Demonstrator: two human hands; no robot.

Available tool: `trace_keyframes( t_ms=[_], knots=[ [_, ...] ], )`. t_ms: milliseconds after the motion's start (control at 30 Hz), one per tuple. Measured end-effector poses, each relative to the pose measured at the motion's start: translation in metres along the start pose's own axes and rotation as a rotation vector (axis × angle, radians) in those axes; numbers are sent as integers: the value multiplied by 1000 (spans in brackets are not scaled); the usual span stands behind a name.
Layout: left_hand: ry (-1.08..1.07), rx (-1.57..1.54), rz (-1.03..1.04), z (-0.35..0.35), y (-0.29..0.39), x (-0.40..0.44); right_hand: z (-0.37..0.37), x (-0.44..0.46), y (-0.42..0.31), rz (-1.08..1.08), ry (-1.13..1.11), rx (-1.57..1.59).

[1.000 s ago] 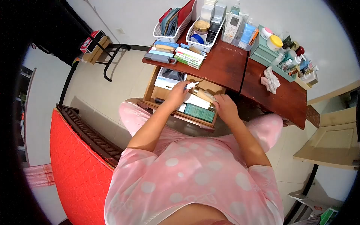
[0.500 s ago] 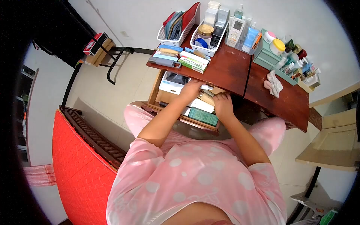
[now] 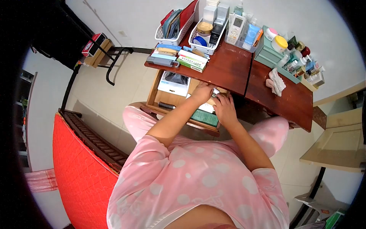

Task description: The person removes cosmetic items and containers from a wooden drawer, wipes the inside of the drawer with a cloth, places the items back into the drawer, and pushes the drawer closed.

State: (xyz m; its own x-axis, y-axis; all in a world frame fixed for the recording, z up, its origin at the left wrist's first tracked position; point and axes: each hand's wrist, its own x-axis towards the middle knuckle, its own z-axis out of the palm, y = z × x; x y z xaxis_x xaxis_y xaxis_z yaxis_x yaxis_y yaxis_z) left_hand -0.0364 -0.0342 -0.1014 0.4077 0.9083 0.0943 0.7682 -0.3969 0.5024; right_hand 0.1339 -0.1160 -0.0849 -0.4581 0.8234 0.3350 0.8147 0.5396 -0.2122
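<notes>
Both hands are inside the open wooden drawer (image 3: 153, 93) under the red-brown desk (image 3: 225, 70). My left hand (image 3: 202, 92) is at the drawer's back right, under the desk edge, its fingers closed round a small white item (image 3: 215, 91) that shows only in part. Close beside it, my right hand (image 3: 225, 108) has its fingers bent over the drawer's right side; what they touch is hidden. A green box (image 3: 204, 117) lies at the drawer's front, below a white box partly covered by my hands. A white package (image 3: 174, 83) and a dark handle (image 3: 166, 105) lie to the left.
On the desk stand white baskets (image 3: 207, 49), a clear bin with a remote (image 3: 235, 28), a green organizer (image 3: 263, 53) with bottles, flat boxes (image 3: 190, 61) and a crumpled white cloth (image 3: 277, 82). A red mattress (image 3: 78, 168) is at the left.
My left hand has moved right along the drawer with the small white item, close to my right hand. The view has shifted slightly, and more of the white package shows.
</notes>
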Motion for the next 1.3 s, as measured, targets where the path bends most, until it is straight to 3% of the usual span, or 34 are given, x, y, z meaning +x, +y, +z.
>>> trace_keyframes(
  t_ms=[67, 167, 300, 533, 767, 867, 1200, 1300],
  knots=[
    [143, 47, 89, 7, -6, -3, 2, 3, -1, 20, -10, -24],
    [114, -94, 94, 13, -11, -4, 8, 6, -1, 56, -63, -45],
    [225, -76, 219, 4, -18, -13, 2, 12, -4, -4, -66, -37],
    [177, -179, 86, -85, 9, -75, -27, 39, -12, -190, 97, 138],
    [522, -30, -47, -145, -29, -80, -51, 127, -23, -178, 317, 135],
    [568, -26, -53, -154, -27, -77, -38, 155, -21, -130, 269, 47],
    [503, -50, 80, -141, -37, -35, -18, 167, -15, -42, 136, -11],
    [454, -42, 138, -152, -40, -25, -19, 161, -11, -71, 195, 31]
  ],
)
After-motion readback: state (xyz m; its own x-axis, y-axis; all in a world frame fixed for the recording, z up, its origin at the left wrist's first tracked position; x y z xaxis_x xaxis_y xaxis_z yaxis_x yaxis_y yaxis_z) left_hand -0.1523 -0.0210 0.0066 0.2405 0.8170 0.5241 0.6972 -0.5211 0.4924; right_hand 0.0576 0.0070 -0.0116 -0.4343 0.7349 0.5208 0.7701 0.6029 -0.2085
